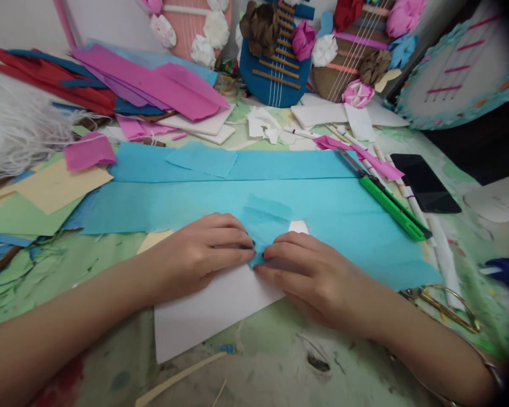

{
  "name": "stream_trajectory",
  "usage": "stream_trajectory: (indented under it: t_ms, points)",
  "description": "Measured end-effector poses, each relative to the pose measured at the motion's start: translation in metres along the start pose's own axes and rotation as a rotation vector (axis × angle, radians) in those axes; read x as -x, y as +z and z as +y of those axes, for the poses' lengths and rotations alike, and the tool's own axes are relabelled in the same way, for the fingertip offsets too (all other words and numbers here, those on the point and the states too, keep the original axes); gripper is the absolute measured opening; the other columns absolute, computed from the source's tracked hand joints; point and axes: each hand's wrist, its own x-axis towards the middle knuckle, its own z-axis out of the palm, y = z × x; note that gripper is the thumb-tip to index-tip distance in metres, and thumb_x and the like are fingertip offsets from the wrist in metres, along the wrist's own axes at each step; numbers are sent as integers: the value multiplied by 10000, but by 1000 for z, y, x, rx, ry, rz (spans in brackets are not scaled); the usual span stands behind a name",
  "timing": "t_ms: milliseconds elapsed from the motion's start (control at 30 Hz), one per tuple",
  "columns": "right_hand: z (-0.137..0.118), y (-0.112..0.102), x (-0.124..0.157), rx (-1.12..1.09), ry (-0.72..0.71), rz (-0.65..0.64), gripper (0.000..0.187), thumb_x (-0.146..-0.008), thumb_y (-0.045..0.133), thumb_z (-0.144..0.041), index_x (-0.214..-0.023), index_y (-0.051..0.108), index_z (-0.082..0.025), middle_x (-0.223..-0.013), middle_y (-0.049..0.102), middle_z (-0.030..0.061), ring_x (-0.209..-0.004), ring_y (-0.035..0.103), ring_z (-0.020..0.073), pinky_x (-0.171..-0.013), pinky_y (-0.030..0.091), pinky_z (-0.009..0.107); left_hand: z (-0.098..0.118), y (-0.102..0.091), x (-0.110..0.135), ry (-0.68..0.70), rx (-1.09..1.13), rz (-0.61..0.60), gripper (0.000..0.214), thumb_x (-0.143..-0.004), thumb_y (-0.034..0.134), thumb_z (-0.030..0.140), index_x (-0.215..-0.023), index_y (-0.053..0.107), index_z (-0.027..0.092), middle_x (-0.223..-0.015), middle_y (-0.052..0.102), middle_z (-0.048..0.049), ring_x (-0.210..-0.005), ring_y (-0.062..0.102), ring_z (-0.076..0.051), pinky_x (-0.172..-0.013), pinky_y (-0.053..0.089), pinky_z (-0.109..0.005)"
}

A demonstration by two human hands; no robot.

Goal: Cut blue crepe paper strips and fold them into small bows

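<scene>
A small piece of light blue crepe paper (266,217) lies over a white sheet of stiff paper or card (207,322), and its near end runs down between my fingertips. My left hand (203,249) is closed with its fingertips on the left edge of that blue piece, while its palm hangs over the white sheet. From the other side my right hand (318,271) pinches the same near end, fingers bent. The exact grip of both thumbs is hidden. Behind and beneath spreads a large turquoise crepe paper sheet (343,220), folded along its far side.
On the right lie a green box cutter (392,206) with its blade out, gold-handled scissors (447,308) and a black phone (426,183). Pink paper strips (152,82) and white yarn (21,124) are piled at left. Decorated paper instruments (275,73) stand at the back.
</scene>
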Motion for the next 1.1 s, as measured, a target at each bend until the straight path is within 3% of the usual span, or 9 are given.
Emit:
stream_trajectory:
  t_ms: [700,933,1100]
  points:
    - [2,0,1,3,-11,9,247,-952,433,-144,-1045,660,-117,-992,646,136,-948,557,221,-791,498,396,1,0,3,23,31,-20,238,-900,427,30,-957,610,171,-1026,703,-97,-1044,598,-222,-892,477,-406]
    - [3,-1,1,0,-35,27,243,-940,433,-125,-1010,662,-85,-982,651,154,-977,569,232,-799,502,389,0,2,5,17,61,-28,258,-900,441,46,-1051,602,180,-1049,697,-103,-1045,598,-236,-894,468,-423]
    - [3,-1,1,11,-30,33,234,-932,440,-121,-991,665,-92,-983,653,156,-969,574,233,-793,504,387,1,0,4,33,29,-48,244,-897,439,46,-995,607,194,-1051,687,-103,-1046,589,-230,-900,474,-415]
